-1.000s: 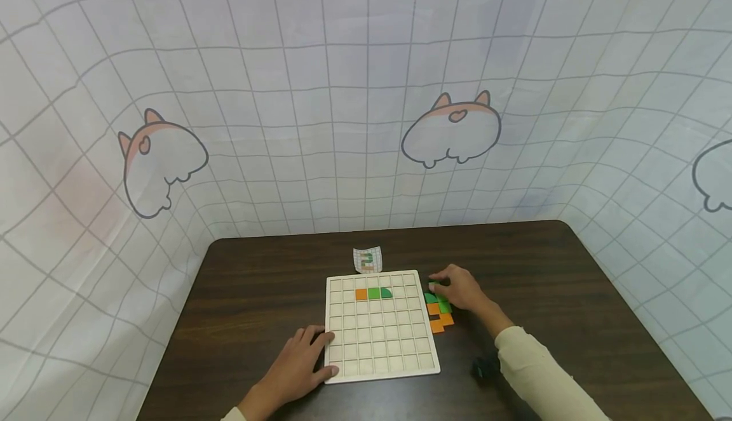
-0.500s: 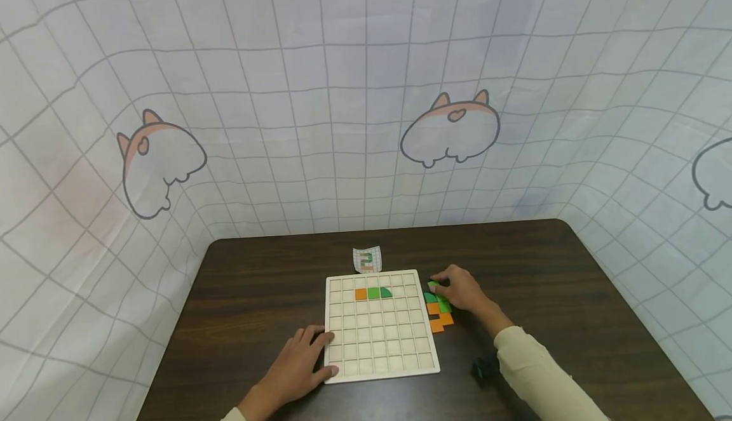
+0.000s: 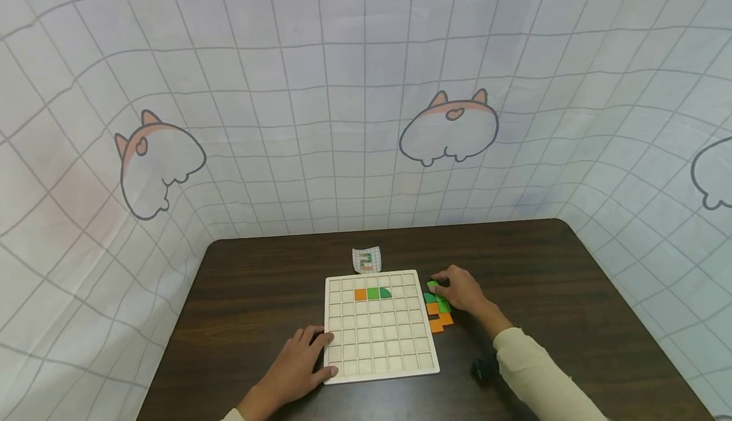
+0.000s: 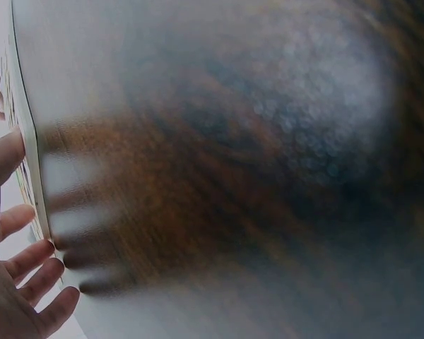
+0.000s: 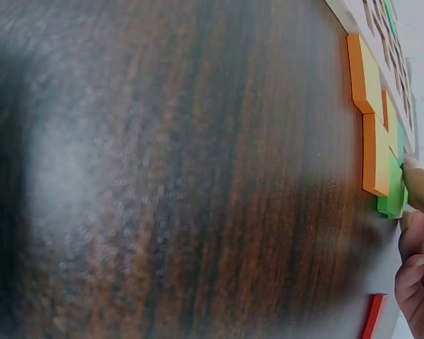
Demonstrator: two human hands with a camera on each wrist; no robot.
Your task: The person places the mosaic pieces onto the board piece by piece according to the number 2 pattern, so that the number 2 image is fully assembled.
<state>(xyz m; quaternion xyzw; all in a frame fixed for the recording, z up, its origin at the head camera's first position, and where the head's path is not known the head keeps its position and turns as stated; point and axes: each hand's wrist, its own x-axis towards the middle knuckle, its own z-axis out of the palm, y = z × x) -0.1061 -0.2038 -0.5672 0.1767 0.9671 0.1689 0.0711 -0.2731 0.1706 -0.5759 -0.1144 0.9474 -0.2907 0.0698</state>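
A cream gridded board (image 3: 380,332) lies on the dark table. In one of its upper rows sit an orange square (image 3: 360,294), a light green square (image 3: 373,293) and a dark green quarter-round piece (image 3: 386,293). My left hand (image 3: 294,364) rests along the board's left edge, thumb and forefinger on its rim. Right of the board, my right hand (image 3: 460,289) pinches a light green tile (image 3: 432,286) between thumb and forefinger, at the far end of a cluster of loose pieces. Orange tiles (image 5: 375,152) and a light green tile (image 5: 390,201) lie nearest that hand in the right wrist view.
A small paper card (image 3: 366,260) with a coloured grid pattern lies behind the board. A small black object (image 3: 483,370) sits near the right forearm. The right wrist view also shows a red piece (image 5: 374,316) on the table. Patterned white cloth (image 3: 320,122) surrounds the table.
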